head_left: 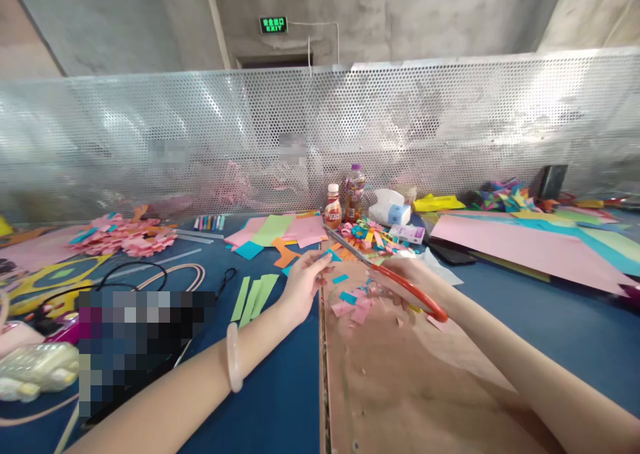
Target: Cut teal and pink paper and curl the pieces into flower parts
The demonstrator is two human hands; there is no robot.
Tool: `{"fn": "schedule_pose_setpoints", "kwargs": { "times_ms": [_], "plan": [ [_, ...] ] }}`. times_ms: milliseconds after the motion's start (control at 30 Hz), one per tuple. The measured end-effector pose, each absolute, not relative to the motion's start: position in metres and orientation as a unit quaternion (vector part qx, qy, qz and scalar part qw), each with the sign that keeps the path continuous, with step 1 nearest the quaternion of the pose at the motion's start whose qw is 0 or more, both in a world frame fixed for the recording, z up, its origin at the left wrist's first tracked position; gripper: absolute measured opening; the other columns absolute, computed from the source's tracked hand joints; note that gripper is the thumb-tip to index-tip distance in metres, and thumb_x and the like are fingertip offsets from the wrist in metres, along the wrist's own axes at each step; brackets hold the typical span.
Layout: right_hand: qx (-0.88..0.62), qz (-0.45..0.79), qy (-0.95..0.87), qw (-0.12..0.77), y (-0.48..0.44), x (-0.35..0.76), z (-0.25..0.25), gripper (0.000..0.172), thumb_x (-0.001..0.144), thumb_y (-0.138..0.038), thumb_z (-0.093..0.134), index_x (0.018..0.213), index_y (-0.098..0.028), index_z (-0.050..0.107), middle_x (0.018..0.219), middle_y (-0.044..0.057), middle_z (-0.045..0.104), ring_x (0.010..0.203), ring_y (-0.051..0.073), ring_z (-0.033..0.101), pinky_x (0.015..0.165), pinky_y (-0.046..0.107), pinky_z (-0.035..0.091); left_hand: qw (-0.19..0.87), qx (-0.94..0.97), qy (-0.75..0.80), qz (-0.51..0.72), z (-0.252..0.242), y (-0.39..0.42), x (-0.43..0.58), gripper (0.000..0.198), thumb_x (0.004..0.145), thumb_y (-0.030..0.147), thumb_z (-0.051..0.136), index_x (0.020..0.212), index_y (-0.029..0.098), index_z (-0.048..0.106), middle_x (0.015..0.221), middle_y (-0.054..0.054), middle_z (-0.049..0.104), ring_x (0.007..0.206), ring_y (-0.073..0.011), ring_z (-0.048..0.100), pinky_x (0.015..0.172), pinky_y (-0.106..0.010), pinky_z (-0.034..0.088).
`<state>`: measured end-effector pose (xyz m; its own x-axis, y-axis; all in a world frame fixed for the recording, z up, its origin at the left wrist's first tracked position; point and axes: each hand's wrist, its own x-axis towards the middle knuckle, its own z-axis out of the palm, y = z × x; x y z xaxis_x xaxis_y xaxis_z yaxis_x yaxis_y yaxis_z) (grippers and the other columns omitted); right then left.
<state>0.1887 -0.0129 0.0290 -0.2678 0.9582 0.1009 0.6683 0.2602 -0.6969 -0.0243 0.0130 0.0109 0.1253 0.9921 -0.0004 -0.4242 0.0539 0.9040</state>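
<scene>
Perforated metal screen (200,127) closes the blue desk's (280,387) far edge; bare brown board (400,387) lies open nearest the person. Bottles (333,207), green strips (253,297) and pink scraps (355,307) crowd around. The left hand (303,284) pinches a teal paper scrap (334,257) just beside the blades of the scissors (370,264), whose red handles the right hand (405,277) grips.

Both forearms are bare (no sleeves in view), and a pale pink bangle (233,357) circles the left wrist.
</scene>
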Motion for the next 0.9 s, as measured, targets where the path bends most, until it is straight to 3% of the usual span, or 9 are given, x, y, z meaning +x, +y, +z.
{"fn": "schedule_pose_setpoints", "kwargs": {
  "times_ms": [233, 533, 900],
  "plan": [
    [-0.507, 0.255, -0.792, 0.224, -0.02, 0.188, 0.037, 0.013, 0.073, -0.025, 0.049, 0.074, -0.016, 0.058, 0.064, 0.002, 0.062, 0.047, 0.012, 0.055, 0.043, 0.021, 0.039, 0.663, 0.359, 0.33, 0.568, 0.01, 0.017, -0.027, 0.021, 0.062, 0.019, 0.073, 0.077, 0.016, 0.059, 0.068, 0.0, 0.065, 0.054, -0.0067, 0.057, 0.046, -0.016, 0.04],
    [-0.517, 0.229, -0.802, 0.193, -0.021, 0.186, 0.038, 0.015, 0.073, -0.021, 0.046, 0.073, -0.015, 0.059, 0.063, 0.002, 0.062, 0.049, 0.013, 0.056, 0.043, 0.022, 0.038, 0.661, 0.345, 0.348, 0.569, 0.013, 0.016, -0.026, 0.021, 0.061, 0.017, 0.073, 0.077, 0.016, 0.058, 0.073, -0.002, 0.067, 0.059, -0.0092, 0.061, 0.048, -0.016, 0.042],
    [-0.517, 0.221, -0.804, 0.193, -0.022, 0.185, 0.041, 0.022, 0.076, -0.03, 0.047, 0.072, -0.014, 0.062, 0.059, 0.003, 0.061, 0.051, 0.015, 0.056, 0.046, 0.024, 0.038, 0.654, 0.358, 0.348, 0.569, 0.012, 0.016, -0.028, 0.019, 0.062, 0.019, 0.073, 0.074, 0.016, 0.059, 0.073, -0.002, 0.068, 0.063, -0.0096, 0.061, 0.051, -0.016, 0.043]
  ]
}}
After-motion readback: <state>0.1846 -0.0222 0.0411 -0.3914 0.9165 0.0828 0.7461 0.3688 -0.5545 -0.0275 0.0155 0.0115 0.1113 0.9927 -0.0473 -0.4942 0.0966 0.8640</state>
